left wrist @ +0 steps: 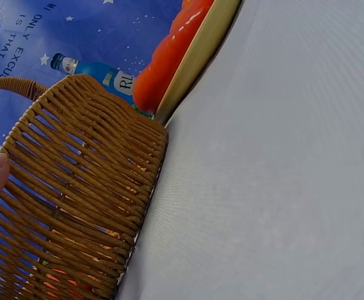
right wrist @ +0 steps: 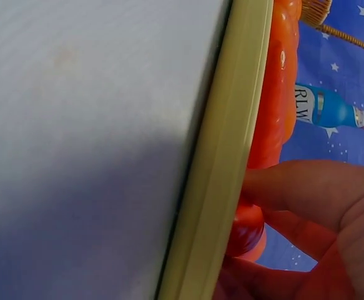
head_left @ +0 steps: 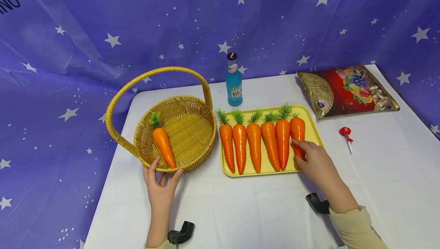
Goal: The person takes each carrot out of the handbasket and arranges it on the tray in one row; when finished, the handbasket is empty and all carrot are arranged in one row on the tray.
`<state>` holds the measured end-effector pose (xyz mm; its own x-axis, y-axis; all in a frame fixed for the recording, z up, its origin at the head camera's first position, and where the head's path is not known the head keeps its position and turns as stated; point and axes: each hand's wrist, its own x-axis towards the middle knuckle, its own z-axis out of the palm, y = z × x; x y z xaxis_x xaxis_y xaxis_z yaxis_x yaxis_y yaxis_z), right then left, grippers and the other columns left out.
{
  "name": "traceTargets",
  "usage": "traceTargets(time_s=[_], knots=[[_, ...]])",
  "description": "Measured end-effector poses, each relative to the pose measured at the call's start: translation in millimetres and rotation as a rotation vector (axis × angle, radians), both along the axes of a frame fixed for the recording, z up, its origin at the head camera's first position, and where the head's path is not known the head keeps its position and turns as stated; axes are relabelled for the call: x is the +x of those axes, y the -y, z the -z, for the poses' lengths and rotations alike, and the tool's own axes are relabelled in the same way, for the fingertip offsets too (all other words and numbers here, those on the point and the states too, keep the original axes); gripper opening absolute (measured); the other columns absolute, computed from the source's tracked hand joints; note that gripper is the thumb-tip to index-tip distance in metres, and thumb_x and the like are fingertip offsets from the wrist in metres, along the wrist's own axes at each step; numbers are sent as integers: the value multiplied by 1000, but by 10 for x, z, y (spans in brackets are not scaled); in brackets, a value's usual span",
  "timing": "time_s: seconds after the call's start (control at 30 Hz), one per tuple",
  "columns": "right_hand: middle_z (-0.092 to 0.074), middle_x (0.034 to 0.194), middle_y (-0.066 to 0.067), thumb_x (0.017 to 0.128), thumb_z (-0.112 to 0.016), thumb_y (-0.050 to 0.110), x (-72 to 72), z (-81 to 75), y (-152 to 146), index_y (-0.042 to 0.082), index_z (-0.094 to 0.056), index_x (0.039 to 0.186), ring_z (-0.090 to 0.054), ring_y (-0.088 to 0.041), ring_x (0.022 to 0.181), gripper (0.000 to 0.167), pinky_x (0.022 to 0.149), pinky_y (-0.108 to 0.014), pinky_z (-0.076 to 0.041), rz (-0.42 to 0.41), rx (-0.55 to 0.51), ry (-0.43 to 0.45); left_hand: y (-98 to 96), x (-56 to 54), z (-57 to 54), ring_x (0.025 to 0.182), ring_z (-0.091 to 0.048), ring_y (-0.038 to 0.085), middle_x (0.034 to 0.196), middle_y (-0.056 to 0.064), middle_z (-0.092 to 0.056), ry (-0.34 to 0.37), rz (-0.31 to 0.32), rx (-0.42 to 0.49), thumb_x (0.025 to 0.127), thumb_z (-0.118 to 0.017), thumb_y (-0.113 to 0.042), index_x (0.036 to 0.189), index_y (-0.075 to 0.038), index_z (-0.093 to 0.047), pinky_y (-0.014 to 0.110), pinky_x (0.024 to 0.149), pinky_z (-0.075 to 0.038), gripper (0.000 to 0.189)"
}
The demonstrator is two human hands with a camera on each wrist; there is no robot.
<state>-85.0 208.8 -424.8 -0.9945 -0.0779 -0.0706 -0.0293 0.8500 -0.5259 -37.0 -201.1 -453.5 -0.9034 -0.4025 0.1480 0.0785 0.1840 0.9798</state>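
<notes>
At the front of a wicker basket [head_left: 203,157] with a tall handle, my left hand [head_left: 159,189] grips the rim, thumb outside. One carrot [head_left: 163,142] with a green top leans inside the basket. Several more carrots [head_left: 254,142] lie side by side on a yellow tray [head_left: 314,128], leafy ends pointing away from me. My right hand [head_left: 317,165] pinches the lower part of the rightmost carrot [head_left: 298,127], which still lies in the tray. In the right wrist view, the thumb [right wrist: 294,187] and fingers flank that carrot's tip [right wrist: 247,228].
A blue bottle [head_left: 234,86] stands upright behind the tray's left part. A red and gold candy bag [head_left: 350,90] lies at the back right, with a red lollipop [head_left: 345,132] in front of it. White cloth [head_left: 258,211] covers the table; a starry purple backdrop [head_left: 192,23] hangs behind.
</notes>
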Motion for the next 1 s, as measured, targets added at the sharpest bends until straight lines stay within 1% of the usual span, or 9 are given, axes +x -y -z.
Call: traceTargets(time_s=[0.2, 0.37, 0.6, 0.67, 0.73, 0.83, 0.93, 1.0], knots=[[-50, 130, -32, 86, -68, 13, 10, 1, 4, 1, -52, 136, -45, -52, 115, 53, 97, -66, -34, 3, 0, -9, 1, 2, 4, 142, -18, 28, 159, 3, 0, 7, -2, -13, 78, -78, 1, 142, -4, -42, 12, 98, -37, 74], [-49, 131, -32, 87, -69, 16, 10, -6, 3, 3, -49, 139, -43, -52, 117, 58, 98, -66, -33, 12, 4, 18, 11, -1, 12, 142, -18, 28, 159, 2, 0, 7, -2, -24, 78, -79, -1, 142, -5, -42, 11, 98, -37, 74], [-45, 132, -34, 87, -69, 21, -6, -22, -1, 1, -40, 143, -42, -54, 117, 67, 97, -67, -33, 36, 50, 24, 12, -6, 16, 142, -18, 29, 159, 3, 1, 2, -3, -15, 78, -79, 0, 142, -4, -42, 12, 98, -37, 74], [-41, 135, -36, 87, -69, 23, -18, -25, 1, 1, -40, 143, -38, -56, 118, 68, 96, -69, -32, 57, 65, 14, 9, -7, 18, 142, -17, 30, 159, 4, 1, -3, -4, -14, 78, -79, 1, 142, -4, -42, 12, 97, -37, 74], [-34, 139, -36, 86, -70, 24, -34, -32, 6, 0, -41, 142, -33, -56, 121, 67, 96, -71, -30, 76, 70, -23, 8, -5, 19, 142, -17, 30, 159, 4, 1, -4, -3, -11, 78, -79, 1, 141, -4, -42, 12, 97, -37, 74], [-27, 145, -35, 86, -71, 22, -68, -68, 46, 1, -44, 140, -25, -56, 126, 63, 96, -72, -28, 86, 37, -127, 4, 2, 11, 142, -18, 28, 159, 2, 2, 6, -1, -5, 78, -79, 0, 142, -4, -42, 11, 97, -37, 74], [-30, 146, -30, 86, -71, 15, -133, -140, 157, 2, -49, 137, -27, -53, 128, 57, 99, -69, -28, 43, -51, -252, -5, 9, -1, 142, -17, 27, 159, 1, 2, 13, 3, -2, 79, -78, -1, 142, -4, -41, 11, 97, -38, 73], [-34, 145, -27, 86, -71, 12, -189, -208, 286, 3, -50, 136, -30, -49, 129, 55, 101, -66, -28, -10, -130, -299, -11, 11, -5, 142, -17, 26, 159, 0, 2, 15, 2, -5, 79, -78, -1, 142, -5, -41, 11, 96, -38, 72]])
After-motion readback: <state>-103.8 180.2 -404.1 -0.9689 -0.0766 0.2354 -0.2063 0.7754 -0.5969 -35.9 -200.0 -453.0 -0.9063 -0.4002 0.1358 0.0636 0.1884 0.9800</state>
